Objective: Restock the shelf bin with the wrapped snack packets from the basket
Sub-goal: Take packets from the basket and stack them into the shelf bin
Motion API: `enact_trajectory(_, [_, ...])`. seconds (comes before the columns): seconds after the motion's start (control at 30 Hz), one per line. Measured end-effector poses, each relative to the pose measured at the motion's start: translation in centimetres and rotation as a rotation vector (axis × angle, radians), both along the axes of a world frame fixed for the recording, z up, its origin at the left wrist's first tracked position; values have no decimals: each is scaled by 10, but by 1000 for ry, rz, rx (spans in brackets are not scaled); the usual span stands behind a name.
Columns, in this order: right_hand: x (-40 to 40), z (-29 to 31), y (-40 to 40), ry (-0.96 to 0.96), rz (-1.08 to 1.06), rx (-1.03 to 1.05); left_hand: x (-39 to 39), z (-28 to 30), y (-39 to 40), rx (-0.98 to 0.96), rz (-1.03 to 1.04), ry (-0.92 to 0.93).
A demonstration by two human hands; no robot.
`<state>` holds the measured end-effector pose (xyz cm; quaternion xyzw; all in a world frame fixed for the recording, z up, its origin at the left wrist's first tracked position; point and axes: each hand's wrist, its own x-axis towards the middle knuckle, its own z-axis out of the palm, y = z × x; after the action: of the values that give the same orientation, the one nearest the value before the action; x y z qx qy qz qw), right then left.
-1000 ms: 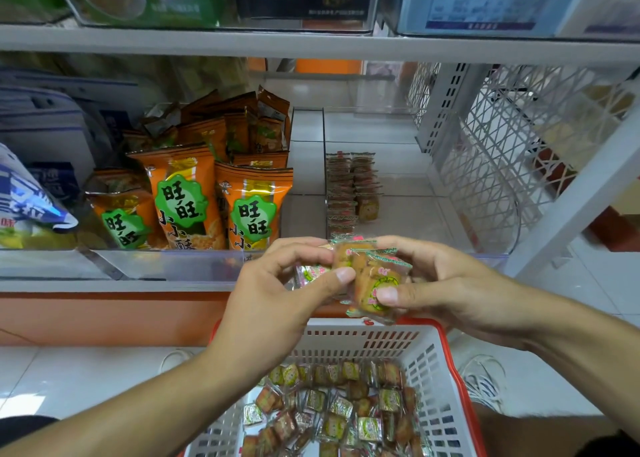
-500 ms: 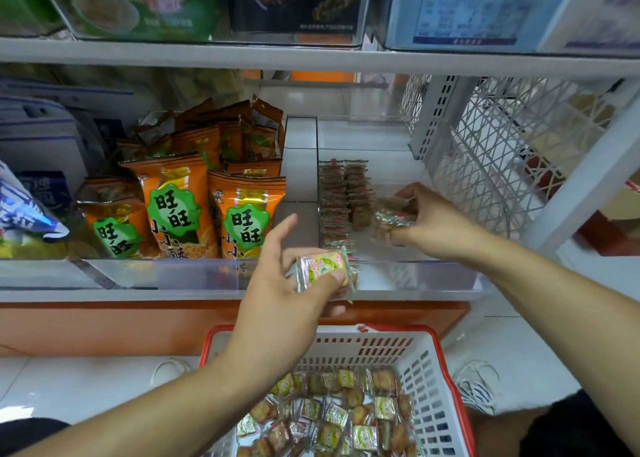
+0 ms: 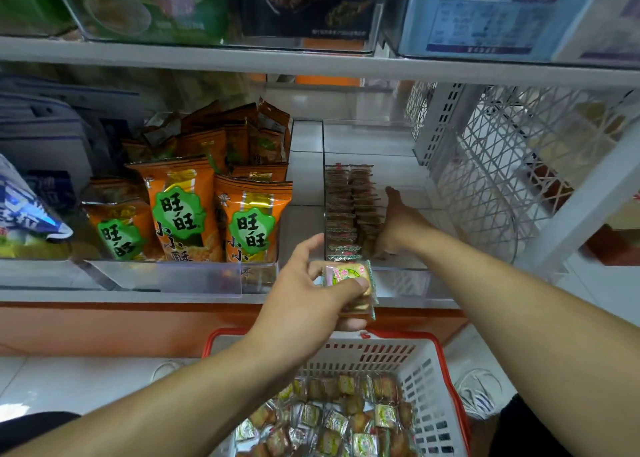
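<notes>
Pinched between thumb and curled fingers of the left hand is a small stack of wrapped snack packets, held flat with the pink-and-green face up, just short of the clear front lip of the shelf bin. The stack appears to be kept there as a reserve, ready to be passed over or set in once room is made.

Beyond that grip and slightly to its right, the right hand is reached into the bin, laid against the right side of the two rows of packets already stood on edge there. Whether its fingers are curled round a packet or merely pressed against the row cannot be told, since they are hidden behind the hand and the packets. It is judged that the rows are being squared or a fresh packet seated at the near end, so that the packets stand tight and upright.

Directly below the grip, the white basket with a red rim is seen, its floor covered with many more loose packets; the restocking is therefore judged far from finished, and much of the bin's far floor is bare.

Left of the grip, a neighbouring clear bin is filled with orange snack bags. Overhead, an upper shelf is loaded with boxed goods. To the far right, a white lattice side panel closes the shelving, and pale floor tiles are visible beneath.
</notes>
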<state>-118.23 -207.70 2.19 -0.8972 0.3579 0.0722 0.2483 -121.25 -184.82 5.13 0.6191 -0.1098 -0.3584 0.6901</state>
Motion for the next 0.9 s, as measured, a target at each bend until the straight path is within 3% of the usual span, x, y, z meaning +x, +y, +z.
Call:
enact_trajectory(0.2, [2, -5, 1, -174, 20, 16, 2, 1, 2, -5, -5, 20])
enact_trajectory(0.47, [-12, 21, 5, -52, 73, -70, -1, 7, 11, -57, 43, -12])
enact_trajectory(0.57, [-30, 47, 18, -296, 138, -172, -2, 9, 16, -68, 84, -79])
enact_trajectory(0.63, [-49, 64, 36, -499, 164, 110, -1, 10, 19, -68, 106, -145])
enact_trajectory(0.7, [-73, 75, 57, -540, 233, 549, 1, 12, 22, -88, 108, -170])
enact_trajectory(0.73, [-83, 78, 65, -523, 283, 658, 2, 13, 24, -97, 102, -178])
enact_trajectory(0.83, [-102, 79, 77, -495, 348, 731, 3, 13, 27, -115, 83, -218])
enact_trajectory(0.9, [-106, 76, 77, -497, 257, 872, 2, 12, 28, -130, 72, -232])
